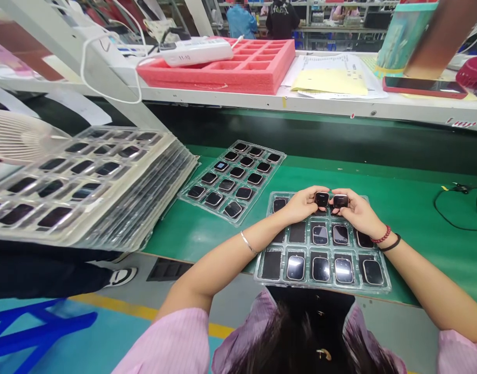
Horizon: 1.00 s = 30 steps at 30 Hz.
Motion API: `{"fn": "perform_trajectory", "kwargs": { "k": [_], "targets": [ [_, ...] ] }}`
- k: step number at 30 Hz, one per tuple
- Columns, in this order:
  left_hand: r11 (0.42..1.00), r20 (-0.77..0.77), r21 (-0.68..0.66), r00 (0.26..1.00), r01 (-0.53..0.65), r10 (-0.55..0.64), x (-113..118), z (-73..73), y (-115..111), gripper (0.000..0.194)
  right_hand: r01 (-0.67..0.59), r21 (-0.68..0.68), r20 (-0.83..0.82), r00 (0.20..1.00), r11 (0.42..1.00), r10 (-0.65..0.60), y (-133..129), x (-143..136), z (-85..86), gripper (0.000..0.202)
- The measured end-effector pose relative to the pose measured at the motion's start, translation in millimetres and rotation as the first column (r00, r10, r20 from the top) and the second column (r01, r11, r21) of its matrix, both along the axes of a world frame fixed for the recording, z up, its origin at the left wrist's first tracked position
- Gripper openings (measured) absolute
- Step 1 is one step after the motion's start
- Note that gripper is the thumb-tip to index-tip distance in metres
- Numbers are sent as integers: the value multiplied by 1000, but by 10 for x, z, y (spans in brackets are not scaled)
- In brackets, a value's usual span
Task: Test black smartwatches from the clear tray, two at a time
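My left hand (305, 204) pinches a square smartwatch (321, 199) with a dark screen. Beside it, a second smartwatch (340, 201) is held between the fingers of my right hand (357, 210). Both are raised over the back row of a clear plastic tray (324, 285) at the table's front edge. Several more watch bodies lie in that tray's pockets, screens up, while a few pockets at its left show only dark bottoms. My wrists partly cover the tray's back row and right side.
Another clear tray (238, 220) full of watches lies to the left on the green table (417, 259). Farther left rises a tall stack of filled trays (145, 192) near a fan (20, 136). A shelf holds red foam (257, 78), papers and a phone (423, 87). A black cable (456, 225) lies right.
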<state>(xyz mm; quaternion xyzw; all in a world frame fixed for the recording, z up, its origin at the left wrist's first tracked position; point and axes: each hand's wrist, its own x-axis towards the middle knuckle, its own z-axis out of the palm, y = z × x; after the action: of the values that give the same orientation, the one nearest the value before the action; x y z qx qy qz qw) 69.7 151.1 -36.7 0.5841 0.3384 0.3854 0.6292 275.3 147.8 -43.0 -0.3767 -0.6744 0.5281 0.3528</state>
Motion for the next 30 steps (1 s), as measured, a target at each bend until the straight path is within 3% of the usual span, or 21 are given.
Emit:
{"fn": "perform_trajectory", "kwargs": {
  "k": [14,23,30],
  "targets": [
    [1000,-70,-12,998,-2,1,-5,2,-4,38,-32,55,2,999,998,32,-17,7,55,35],
    [1000,8,-5,1000,-4,4,5,-12,-6,48,-23,30,-11,1000,999,23,-35,-26,83,40],
    [1000,-61,-3,998,-13,12,-4,-13,0,43,-10,54,-14,1000,999,11,-39,-22,83,36]
  ]
}}
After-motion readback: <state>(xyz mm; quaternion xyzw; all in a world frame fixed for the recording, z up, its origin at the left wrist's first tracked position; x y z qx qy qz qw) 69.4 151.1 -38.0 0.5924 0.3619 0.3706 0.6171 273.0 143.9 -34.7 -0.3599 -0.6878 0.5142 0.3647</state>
